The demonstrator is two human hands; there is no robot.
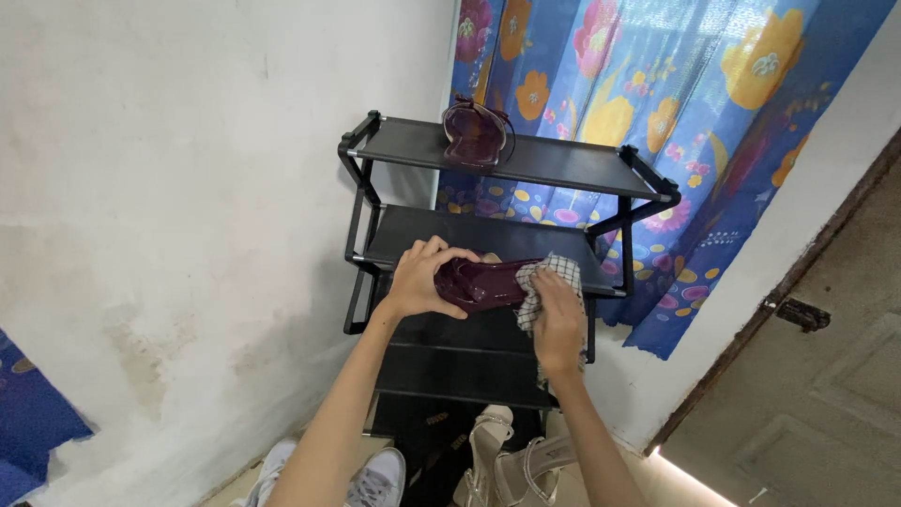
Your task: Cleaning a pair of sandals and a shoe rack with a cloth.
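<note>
Your left hand [419, 279] clasps the maroon shoe [481, 284] above the rack's [601, 169] middle shelf front edge; your right hand [557, 317] presses a checked cloth [549, 278] against it. You look mid-wipe; next, turn the shoe to reach unwiped sides.

Head view, person's own body only. Two forearms in frame, entering from the bottom edge, both bare from the lower edge up to the wrist: no sleeve, cuff or glove visible on either. Left hand [424, 279]: bare, no ring, watch or band seen on the fingers or wrist. Right hand [558, 322]: bare as well, wrist uncovered, no jewellery or strap visible. Fingernails on the left hand look short and unpainted; those of the right hand are not clear enough to tell. No tattoos, marks or plasters show on the forearms. Upper arms, torso and any clothing there fall outside the frame.
</note>
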